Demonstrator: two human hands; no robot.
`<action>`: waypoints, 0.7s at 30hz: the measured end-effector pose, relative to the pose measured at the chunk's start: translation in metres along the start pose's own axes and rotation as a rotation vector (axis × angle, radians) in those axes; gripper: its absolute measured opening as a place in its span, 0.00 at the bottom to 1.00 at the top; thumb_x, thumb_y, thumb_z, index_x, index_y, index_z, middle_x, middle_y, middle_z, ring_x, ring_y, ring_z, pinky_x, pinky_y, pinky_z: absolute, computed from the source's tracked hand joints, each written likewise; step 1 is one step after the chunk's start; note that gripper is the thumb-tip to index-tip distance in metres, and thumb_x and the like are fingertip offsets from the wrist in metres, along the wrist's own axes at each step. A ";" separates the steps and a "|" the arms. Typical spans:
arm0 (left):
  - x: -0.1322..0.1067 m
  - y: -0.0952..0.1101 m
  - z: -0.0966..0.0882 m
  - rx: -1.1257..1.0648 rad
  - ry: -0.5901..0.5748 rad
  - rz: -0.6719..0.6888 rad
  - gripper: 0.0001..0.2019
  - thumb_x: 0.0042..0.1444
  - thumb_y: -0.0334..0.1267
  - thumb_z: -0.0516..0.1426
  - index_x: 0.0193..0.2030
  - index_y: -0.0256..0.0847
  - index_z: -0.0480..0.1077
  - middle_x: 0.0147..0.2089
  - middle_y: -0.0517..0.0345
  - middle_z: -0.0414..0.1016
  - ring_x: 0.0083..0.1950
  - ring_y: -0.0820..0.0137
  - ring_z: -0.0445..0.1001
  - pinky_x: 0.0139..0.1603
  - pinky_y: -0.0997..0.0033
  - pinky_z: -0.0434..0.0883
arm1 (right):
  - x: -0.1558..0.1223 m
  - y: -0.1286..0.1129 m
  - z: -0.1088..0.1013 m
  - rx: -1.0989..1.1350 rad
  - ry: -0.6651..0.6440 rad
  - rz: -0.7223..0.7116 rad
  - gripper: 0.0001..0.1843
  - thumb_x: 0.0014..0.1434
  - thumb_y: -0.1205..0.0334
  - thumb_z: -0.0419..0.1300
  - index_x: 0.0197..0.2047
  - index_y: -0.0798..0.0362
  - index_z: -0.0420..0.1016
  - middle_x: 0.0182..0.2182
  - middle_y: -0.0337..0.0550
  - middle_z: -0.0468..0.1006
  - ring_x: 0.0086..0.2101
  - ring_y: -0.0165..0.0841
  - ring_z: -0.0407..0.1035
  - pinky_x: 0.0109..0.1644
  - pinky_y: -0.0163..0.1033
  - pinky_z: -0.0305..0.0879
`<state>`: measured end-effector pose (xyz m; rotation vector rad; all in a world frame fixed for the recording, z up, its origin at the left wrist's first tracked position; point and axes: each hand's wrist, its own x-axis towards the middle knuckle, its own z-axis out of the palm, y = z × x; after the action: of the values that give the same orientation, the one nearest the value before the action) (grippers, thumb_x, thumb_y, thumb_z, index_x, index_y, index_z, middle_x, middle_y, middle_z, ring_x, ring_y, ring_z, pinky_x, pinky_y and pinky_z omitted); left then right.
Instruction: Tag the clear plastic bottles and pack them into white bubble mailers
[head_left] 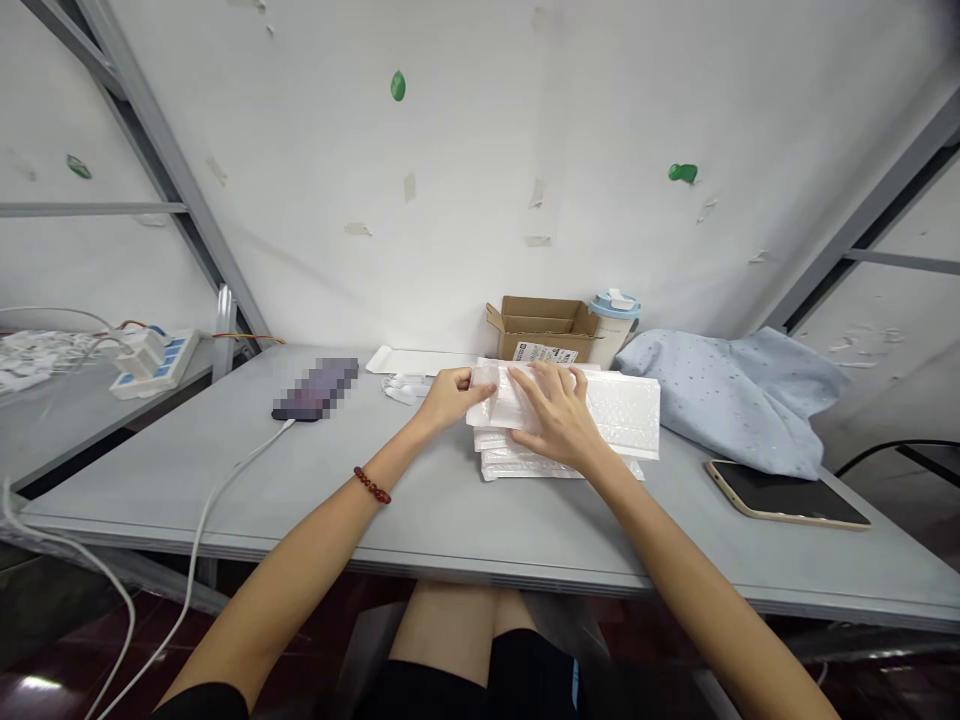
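A stack of white bubble mailers [525,468] lies on the grey table in front of me, its layers slightly out of line. My left hand [452,396] pinches the left end of the top bubble mailer [624,415] between thumb and fingers. Spread flat across the middle of that same mailer is my right hand [556,412], fingers apart and pressing on its surface. Part of the mailer is hidden under the right hand. A red bead bracelet [373,486] circles my left wrist.
Behind the stack stand an open cardboard box [544,318] and a cup with a blue lid [613,325]. Light blue cloth [735,390] and a phone [787,492] lie right. A cabled phone [319,390] and a power strip [157,365] are left. A flat white mailer [427,361] lies against the wall.
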<state>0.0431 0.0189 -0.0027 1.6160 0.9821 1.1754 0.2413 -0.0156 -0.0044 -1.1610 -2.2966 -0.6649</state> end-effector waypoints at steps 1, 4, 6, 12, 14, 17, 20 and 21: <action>0.001 0.000 -0.001 0.016 0.022 -0.008 0.16 0.42 0.47 0.63 0.29 0.35 0.71 0.27 0.59 0.72 0.29 0.71 0.68 0.28 0.74 0.63 | 0.000 0.000 -0.001 0.001 0.012 -0.007 0.37 0.52 0.50 0.57 0.63 0.53 0.54 0.55 0.58 0.61 0.54 0.50 0.54 0.58 0.58 0.41; 0.003 -0.001 -0.004 0.057 0.071 -0.031 0.14 0.41 0.45 0.63 0.25 0.35 0.70 0.24 0.61 0.69 0.26 0.73 0.66 0.26 0.75 0.60 | 0.002 -0.001 -0.002 0.009 0.032 -0.018 0.33 0.53 0.54 0.57 0.61 0.54 0.57 0.54 0.57 0.64 0.52 0.48 0.56 0.58 0.56 0.41; 0.003 -0.002 -0.004 0.064 0.079 -0.042 0.13 0.41 0.45 0.62 0.25 0.35 0.69 0.24 0.61 0.69 0.26 0.73 0.66 0.26 0.75 0.60 | 0.002 -0.001 -0.002 0.011 0.030 -0.011 0.32 0.53 0.55 0.57 0.60 0.54 0.58 0.53 0.56 0.65 0.51 0.47 0.57 0.58 0.55 0.42; 0.005 0.001 -0.017 0.241 0.014 -0.041 0.16 0.44 0.49 0.61 0.19 0.37 0.68 0.20 0.62 0.67 0.23 0.74 0.63 0.25 0.74 0.57 | 0.002 0.002 0.001 -0.021 -0.002 0.030 0.33 0.53 0.48 0.57 0.59 0.55 0.60 0.50 0.58 0.66 0.50 0.47 0.58 0.56 0.55 0.44; 0.006 0.002 -0.030 0.392 0.038 0.019 0.16 0.47 0.49 0.58 0.21 0.38 0.70 0.22 0.59 0.71 0.25 0.72 0.65 0.27 0.72 0.59 | 0.001 0.004 0.002 -0.034 0.004 0.030 0.34 0.53 0.46 0.57 0.58 0.56 0.61 0.49 0.58 0.67 0.49 0.47 0.58 0.56 0.55 0.44; 0.008 -0.001 -0.057 0.714 0.109 0.081 0.11 0.49 0.43 0.55 0.23 0.39 0.73 0.27 0.54 0.76 0.31 0.66 0.70 0.33 0.69 0.63 | 0.001 0.006 0.003 -0.031 0.048 0.028 0.33 0.54 0.45 0.56 0.57 0.57 0.62 0.46 0.56 0.68 0.47 0.46 0.59 0.55 0.54 0.45; 0.008 -0.007 -0.083 0.965 0.097 0.052 0.08 0.48 0.36 0.54 0.27 0.40 0.75 0.31 0.51 0.77 0.35 0.63 0.72 0.36 0.68 0.65 | 0.002 0.008 0.003 -0.017 0.105 0.040 0.30 0.56 0.45 0.55 0.55 0.56 0.64 0.43 0.54 0.69 0.44 0.44 0.60 0.54 0.52 0.47; 0.007 -0.009 -0.090 0.995 0.075 0.021 0.08 0.48 0.35 0.54 0.28 0.40 0.75 0.32 0.51 0.78 0.35 0.63 0.73 0.37 0.68 0.66 | 0.002 0.008 0.003 -0.008 0.116 0.044 0.29 0.57 0.45 0.54 0.54 0.56 0.64 0.43 0.54 0.69 0.44 0.44 0.60 0.54 0.52 0.48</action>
<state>-0.0427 0.0461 0.0050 2.3314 1.7654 0.7723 0.2469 -0.0085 -0.0036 -1.1419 -2.1680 -0.7064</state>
